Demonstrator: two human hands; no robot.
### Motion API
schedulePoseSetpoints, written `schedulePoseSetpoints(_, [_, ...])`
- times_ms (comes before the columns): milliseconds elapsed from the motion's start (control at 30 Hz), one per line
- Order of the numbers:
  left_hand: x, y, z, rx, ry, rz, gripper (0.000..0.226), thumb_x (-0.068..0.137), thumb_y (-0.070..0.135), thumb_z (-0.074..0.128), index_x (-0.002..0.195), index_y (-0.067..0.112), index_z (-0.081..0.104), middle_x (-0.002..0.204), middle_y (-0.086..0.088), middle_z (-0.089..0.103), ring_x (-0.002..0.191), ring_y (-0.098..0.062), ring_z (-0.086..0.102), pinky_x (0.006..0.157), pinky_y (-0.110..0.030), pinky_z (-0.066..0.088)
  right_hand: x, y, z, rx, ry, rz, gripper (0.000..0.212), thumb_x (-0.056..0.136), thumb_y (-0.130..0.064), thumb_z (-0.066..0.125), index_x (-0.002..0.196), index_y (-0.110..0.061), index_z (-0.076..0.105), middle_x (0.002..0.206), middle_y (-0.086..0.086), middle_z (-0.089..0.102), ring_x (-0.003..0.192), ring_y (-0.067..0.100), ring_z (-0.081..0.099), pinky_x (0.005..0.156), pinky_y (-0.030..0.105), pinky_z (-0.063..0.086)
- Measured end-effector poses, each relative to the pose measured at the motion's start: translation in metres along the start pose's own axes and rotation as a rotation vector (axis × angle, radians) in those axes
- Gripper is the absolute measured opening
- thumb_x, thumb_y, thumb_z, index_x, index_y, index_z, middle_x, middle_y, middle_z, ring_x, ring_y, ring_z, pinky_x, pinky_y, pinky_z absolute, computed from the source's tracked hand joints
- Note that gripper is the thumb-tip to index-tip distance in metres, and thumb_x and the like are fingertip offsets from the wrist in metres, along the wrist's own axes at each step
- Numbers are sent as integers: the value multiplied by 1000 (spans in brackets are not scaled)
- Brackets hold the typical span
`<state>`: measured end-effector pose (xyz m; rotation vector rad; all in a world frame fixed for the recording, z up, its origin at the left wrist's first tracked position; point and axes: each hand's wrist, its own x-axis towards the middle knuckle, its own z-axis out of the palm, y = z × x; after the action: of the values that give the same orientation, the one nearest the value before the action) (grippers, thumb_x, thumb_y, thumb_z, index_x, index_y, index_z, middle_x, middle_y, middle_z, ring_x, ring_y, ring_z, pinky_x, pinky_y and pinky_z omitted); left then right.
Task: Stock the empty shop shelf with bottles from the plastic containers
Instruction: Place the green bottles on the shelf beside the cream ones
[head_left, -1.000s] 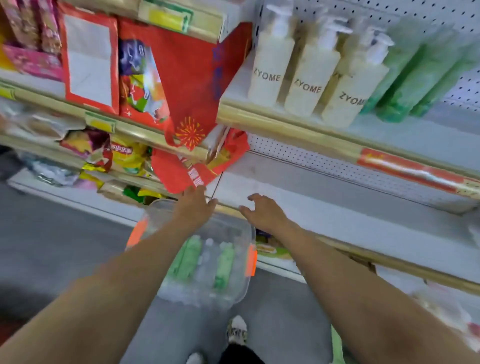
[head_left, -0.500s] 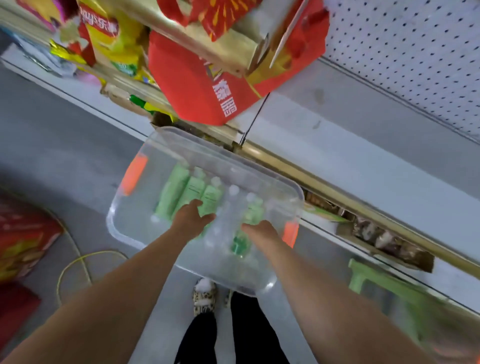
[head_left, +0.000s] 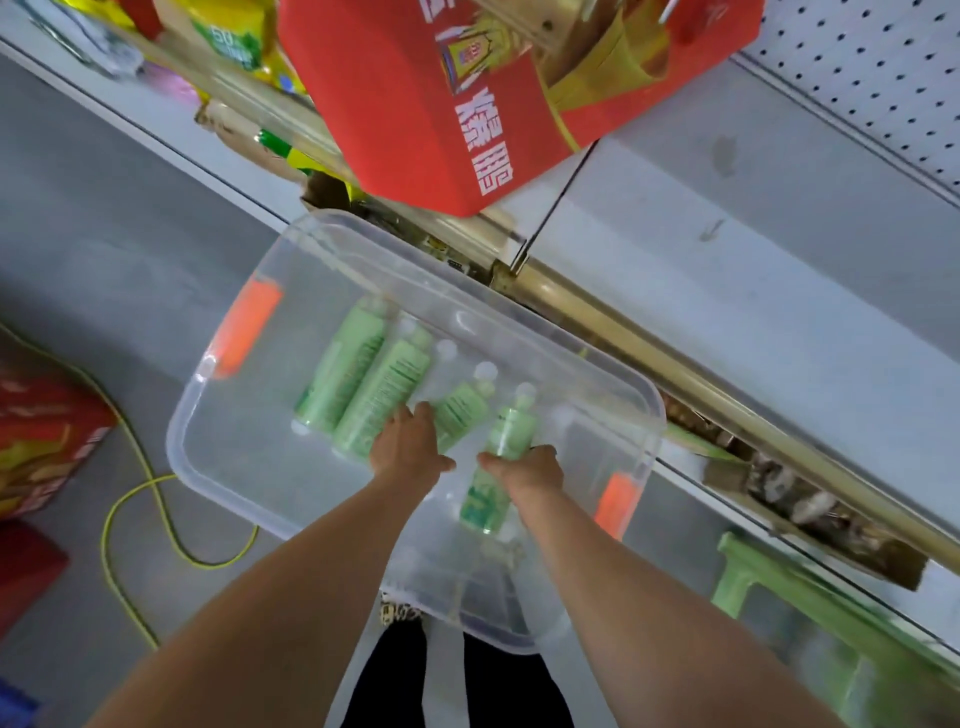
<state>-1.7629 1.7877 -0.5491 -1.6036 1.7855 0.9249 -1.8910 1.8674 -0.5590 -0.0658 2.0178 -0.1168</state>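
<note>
The person is standing over a clear plastic container (head_left: 179, 447) that is filling the middle of the frame, sitting low in front of the shelving so both arms are reaching straight down into it. The right hand (head_left: 524, 470) is wrapping its grip around the middle of a green bottle (head_left: 511, 431), cap end pointing toward the shelf and base toward the person. That looks like a hold for lifting it out neck-up. The left hand (head_left: 410, 447) is lying over the lower ends of the bottles beside it, touching a short bottle (head_left: 460, 410) and the nearer of two long bottles (head_left: 363, 384) that are lying side by side on the container floor. Its fingers are tucking under out of sight, so I cannot tell whether that grip is closing on anything or merely resting. The empty shelf (head_left: 779, 270) is running bare across the upper right of the frame, just beyond the container's far rim. I would judge this the picking stage, with nothing yet placed there. A red carton (head_left: 395, 104) is hanging over the shelf edge at top centre, close enough that a rising bottle may be clipping it. A yellow cable (head_left: 130, 499) is looping across the floor at lower left.
</note>
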Motion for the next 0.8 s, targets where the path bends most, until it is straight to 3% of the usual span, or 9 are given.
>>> schedulePoseSetpoints(100, [1, -1, -1, 18, 37, 15, 78, 73, 41, 81, 137, 18, 41, 131, -8, 48, 120, -30, 52, 87, -41, 49, 3, -2, 0, 32, -9, -18, 75, 77, -39, 83, 129, -4, 43, 135, 16, 58, 121, 33, 60, 94, 34, 51])
schedulePoseSetpoints(233, [-9, -9, -22, -191, -18, -68, 67, 67, 46, 81, 118, 13, 54, 109, -6, 64, 93, -27, 64, 80, -36, 55, -3, -2, -6, 279, -90, 23, 75, 61, -40, 87, 120, -9, 52, 121, 12, 66, 104, 32, 67, 89, 46, 58])
schedulePoseSetpoints(333, [-32, -15, -43, -649, -56, -132, 59, 74, 32, 83, 120, 10, 53, 101, -7, 63, 85, -26, 62, 77, -34, 53, -32, 0, -21, 480, -227, 19, 49, 80, -27, 81, 120, -8, 58, 112, 14, 69, 94, 28, 69, 85, 50, 59])
schedulePoseSetpoints(433, [-74, -27, -62, -1123, -116, -134, 62, 76, 20, 82, 128, 7, 49, 110, -11, 64, 88, -25, 65, 75, -37, 55, -76, 3, -43, 613, -338, -59, 36, 86, -22, 76, 118, -10, 63, 105, 12, 72, 93, 27, 69, 84, 47, 59])
schedulePoseSetpoints(600, [-173, -34, -97, -1552, -371, 34, 42, 88, 20, 65, 126, 2, 59, 113, -20, 68, 104, -35, 65, 95, -50, 51, -159, 8, -83, 695, -355, -222, 29, 85, -23, 76, 111, -14, 68, 101, 10, 73, 94, 28, 69, 92, 48, 57])
schedulePoseSetpoints(667, [-209, -31, -110, -1643, -480, 126, 44, 87, 26, 61, 123, 1, 60, 116, -23, 65, 102, -36, 65, 85, -49, 55, -191, 11, -99, 719, -365, -286, 30, 86, -25, 76, 113, -15, 68, 107, 10, 73, 101, 28, 69, 96, 48, 55])
schedulePoseSetpoints(800, [-265, -12, -144, -1584, -592, 367, 51, 85, 47, 62, 120, 9, 63, 105, -14, 66, 86, -26, 68, 70, -38, 55, -253, 20, -140, 788, -356, -463, 46, 81, -28, 79, 122, -14, 66, 116, 12, 73, 110, 30, 68, 100, 50, 52])
